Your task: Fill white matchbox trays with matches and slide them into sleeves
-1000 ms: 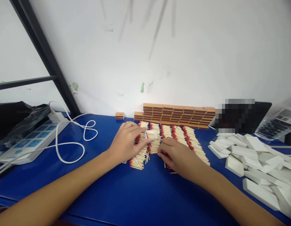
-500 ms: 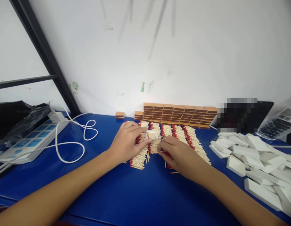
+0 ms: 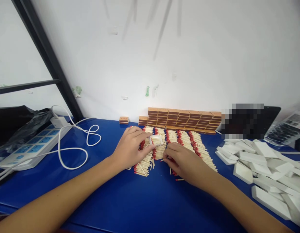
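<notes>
Rows of red-tipped matches [image 3: 189, 142] lie spread on the blue table [image 3: 130, 200]. My left hand [image 3: 130, 148] rests on the left rows and pinches a small white matchbox tray [image 3: 155, 140] between thumb and fingers, matches lying inside it. My right hand [image 3: 182, 160] lies on the middle rows just right of the tray, fingers curled and pinched on matches near its thumb tip. Its palm hides the matches beneath it.
A wall of stacked brown matchboxes [image 3: 184, 120] stands at the back, with one lone matchbox [image 3: 123, 120] to its left. White empty trays [image 3: 264, 165] are piled at the right. A power strip [image 3: 33, 145] and white cable [image 3: 74, 145] lie at the left, beside a black bag [image 3: 16, 121].
My right hand's fingertips have shifted slightly over the matches beside the tray. The left hand and tray have stayed nearly still.
</notes>
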`<state>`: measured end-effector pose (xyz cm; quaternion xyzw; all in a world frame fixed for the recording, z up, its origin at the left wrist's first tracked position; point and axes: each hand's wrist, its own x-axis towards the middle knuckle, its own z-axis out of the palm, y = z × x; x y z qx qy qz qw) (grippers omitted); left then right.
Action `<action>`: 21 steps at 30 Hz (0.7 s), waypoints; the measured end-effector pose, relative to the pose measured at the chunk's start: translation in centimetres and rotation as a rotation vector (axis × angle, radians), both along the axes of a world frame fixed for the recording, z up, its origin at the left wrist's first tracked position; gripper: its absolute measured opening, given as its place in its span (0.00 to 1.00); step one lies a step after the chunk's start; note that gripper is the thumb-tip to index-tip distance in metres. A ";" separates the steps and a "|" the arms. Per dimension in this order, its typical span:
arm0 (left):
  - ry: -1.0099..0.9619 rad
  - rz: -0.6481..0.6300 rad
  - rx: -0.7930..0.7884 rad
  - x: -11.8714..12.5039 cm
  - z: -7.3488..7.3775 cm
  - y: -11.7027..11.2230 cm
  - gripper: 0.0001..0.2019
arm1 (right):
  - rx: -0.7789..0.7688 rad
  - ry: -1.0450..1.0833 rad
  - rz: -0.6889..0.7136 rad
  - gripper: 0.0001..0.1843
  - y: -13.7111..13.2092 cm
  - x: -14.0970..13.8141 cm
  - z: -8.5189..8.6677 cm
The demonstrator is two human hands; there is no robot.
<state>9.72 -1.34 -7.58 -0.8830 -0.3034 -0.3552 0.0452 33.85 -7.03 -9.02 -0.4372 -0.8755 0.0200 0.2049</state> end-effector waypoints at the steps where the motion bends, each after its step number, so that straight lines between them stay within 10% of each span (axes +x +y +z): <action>1: -0.001 0.000 -0.002 0.0 0.0 0.0 0.17 | 0.001 -0.005 0.004 0.11 0.0 0.0 0.0; 21: -0.032 0.002 -0.037 -0.2 -0.2 0.4 0.17 | 0.016 0.048 0.092 0.08 0.7 -0.5 -0.6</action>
